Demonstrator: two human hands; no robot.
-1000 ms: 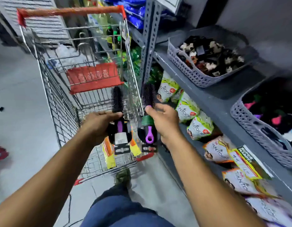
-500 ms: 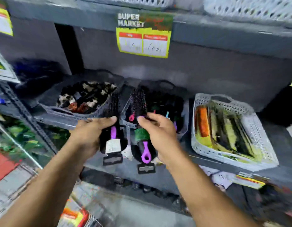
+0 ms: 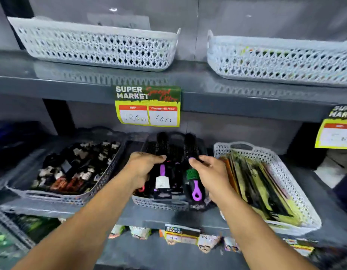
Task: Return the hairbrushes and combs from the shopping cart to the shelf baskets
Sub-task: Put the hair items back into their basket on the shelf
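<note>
My left hand (image 3: 141, 168) grips a black round hairbrush with a purple stripe and a white label (image 3: 162, 178). My right hand (image 3: 211, 176) grips a second black round hairbrush with a green band and a purple loop handle (image 3: 195, 184). Both brushes are held over the grey middle basket (image 3: 159, 204) on the middle shelf, bristles pointing to the back. That basket holds other dark brushes. The shopping cart is out of view.
A grey basket of hair clips (image 3: 71, 197) stands to the left, a white basket of packaged combs (image 3: 297, 191) to the right. Two white baskets (image 3: 102, 49) sit on the upper shelf. A yellow price tag (image 3: 148, 107) hangs above. Packets hang below the shelf.
I have turned from the cart to the shelf. Both hands carried their brushes forward and now hold them low over the middle basket.
</note>
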